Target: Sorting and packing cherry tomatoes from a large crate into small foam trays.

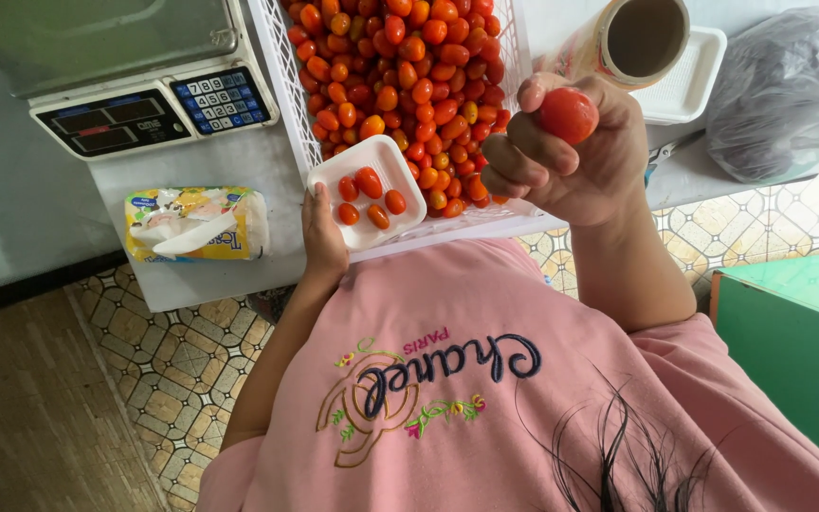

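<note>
Item one: a single red tomato [567, 115], round and glossy, which I see pinched at the fingertips of the right hand [571, 156]; the remaining fingers are curled in toward the palm. It is held up above the near right corner of the crate, clear of the heap.

Item two: a small white foam tray [368, 191], gripped along its near left edge by the left hand [322, 237], fingers closed on the rim. The tray is tilted against the heap and carries five small tomatoes [369, 182], red and orange, lying loose on its floor.

Item three: a white plastic lattice crate [282, 85], filled with a heap of cherry tomatoes [409, 66] ranging from orange to deep red. The foam tray rests at its near side.

Item four: a digital weighing scale [135, 104] with steel platter and keypad, left of the crate on the grey worktop [191, 280].

Item five: a yellow soft pack of tissues [196, 225], near the scale, at the worktop's front edge.

Item six: a roll of cling film [632, 38], seen end-on, lying just beside a stack of empty white trays [694, 81].

Item seven: a grey plastic bag [789, 90], bulging, far right.

Item eight: my view also takes in a pink embroidered shirt [485, 398].
</note>
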